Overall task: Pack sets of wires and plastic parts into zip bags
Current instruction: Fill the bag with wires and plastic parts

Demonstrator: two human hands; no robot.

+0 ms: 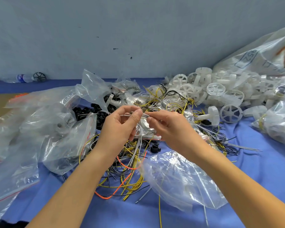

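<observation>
Both hands meet above the middle of the blue table (260,163). My left hand (120,125) pinches a bundle of grey-white wires (139,137) between thumb and forefinger; the wires hang down in a loop below it. My right hand (168,127) pinches the same wires at their top, its fingers curled over a small zip bag with a red strip (152,137) behind the wires. Under the hands lies a tangle of yellow, black and orange wires (130,175). White plastic wheels (215,89) are heaped at the back right. Small black plastic parts (87,111) lie at the centre left.
Clear zip bags (39,122) cover the left side, one holding black parts. A large crumpled clear bag (179,178) lies near the front right. Big bags of white parts (262,53) lean at the far right. A water bottle (21,78) lies by the blue-grey wall.
</observation>
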